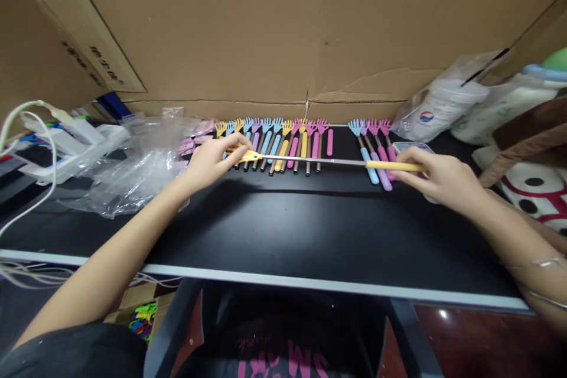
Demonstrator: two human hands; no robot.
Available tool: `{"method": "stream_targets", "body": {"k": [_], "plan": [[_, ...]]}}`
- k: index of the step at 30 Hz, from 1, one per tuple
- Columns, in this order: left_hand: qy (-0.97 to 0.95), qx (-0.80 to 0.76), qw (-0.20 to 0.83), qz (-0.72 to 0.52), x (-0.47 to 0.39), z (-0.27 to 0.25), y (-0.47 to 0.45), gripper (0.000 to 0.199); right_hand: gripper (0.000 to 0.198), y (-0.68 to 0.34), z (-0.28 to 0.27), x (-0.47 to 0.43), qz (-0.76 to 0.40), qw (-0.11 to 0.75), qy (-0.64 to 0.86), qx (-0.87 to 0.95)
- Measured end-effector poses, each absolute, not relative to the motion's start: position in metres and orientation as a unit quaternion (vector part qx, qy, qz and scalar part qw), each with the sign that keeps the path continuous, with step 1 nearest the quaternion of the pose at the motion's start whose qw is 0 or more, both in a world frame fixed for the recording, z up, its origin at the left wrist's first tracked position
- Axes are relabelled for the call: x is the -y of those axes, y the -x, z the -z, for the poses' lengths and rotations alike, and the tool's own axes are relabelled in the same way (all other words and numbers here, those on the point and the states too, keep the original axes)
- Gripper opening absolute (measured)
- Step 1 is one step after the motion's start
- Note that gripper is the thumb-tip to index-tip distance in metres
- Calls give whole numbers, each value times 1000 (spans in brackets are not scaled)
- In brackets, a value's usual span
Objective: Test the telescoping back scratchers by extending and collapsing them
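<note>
Both my hands hold one yellow telescopic back scratcher [314, 159] stretched out level above the black desk. My left hand [217, 159] grips its yellow claw-shaped head, and my right hand [436, 177] has its fingers closed on the yellow handle. The metal rod between them is drawn out long. Behind it lies a row of back scratchers [266, 142] in blue, purple, yellow and pink, some with handles and some with bare rods. A loose pink handle [330, 142] lies at the row's right end. Several finished-looking back scratchers [374, 156] with handles lie further right, near my right hand.
Crumpled clear plastic bags [133, 171] cover the left side beside a white plastic rack [75, 147] and a white cable [51, 171]. At the right stand a bagged Pepsi cup [443, 109] and a patterned bottle [500, 109]. A cardboard wall [248, 29] closes off the back.
</note>
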State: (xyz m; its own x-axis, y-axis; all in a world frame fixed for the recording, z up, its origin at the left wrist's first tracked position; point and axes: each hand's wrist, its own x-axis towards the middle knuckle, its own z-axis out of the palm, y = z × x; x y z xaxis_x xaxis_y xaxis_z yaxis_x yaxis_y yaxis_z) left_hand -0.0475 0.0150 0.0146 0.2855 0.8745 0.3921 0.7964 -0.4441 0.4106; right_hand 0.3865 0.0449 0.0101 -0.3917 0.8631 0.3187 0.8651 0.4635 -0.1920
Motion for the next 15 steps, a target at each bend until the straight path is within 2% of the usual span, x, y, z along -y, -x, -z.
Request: {"method": "stream_targets", "body": {"k": [4, 8, 11, 15], "plan": [[-770, -516, 116, -357, -20, -14, 54, 30, 35, -386, -12, -47, -145, 294, 470, 819], [-725, -503, 231, -410, -22, -12, 51, 27, 33, -374, -10, -43, -321, 392, 437, 743], [-704, -505, 311, -391, -19, -12, 47, 27, 30, -369, -10, -42, -396, 452, 426, 676], [-705, -501, 379, -329, -16, -11, 46, 30, 25, -369, -12, -40, -451, 470, 411, 638]]}}
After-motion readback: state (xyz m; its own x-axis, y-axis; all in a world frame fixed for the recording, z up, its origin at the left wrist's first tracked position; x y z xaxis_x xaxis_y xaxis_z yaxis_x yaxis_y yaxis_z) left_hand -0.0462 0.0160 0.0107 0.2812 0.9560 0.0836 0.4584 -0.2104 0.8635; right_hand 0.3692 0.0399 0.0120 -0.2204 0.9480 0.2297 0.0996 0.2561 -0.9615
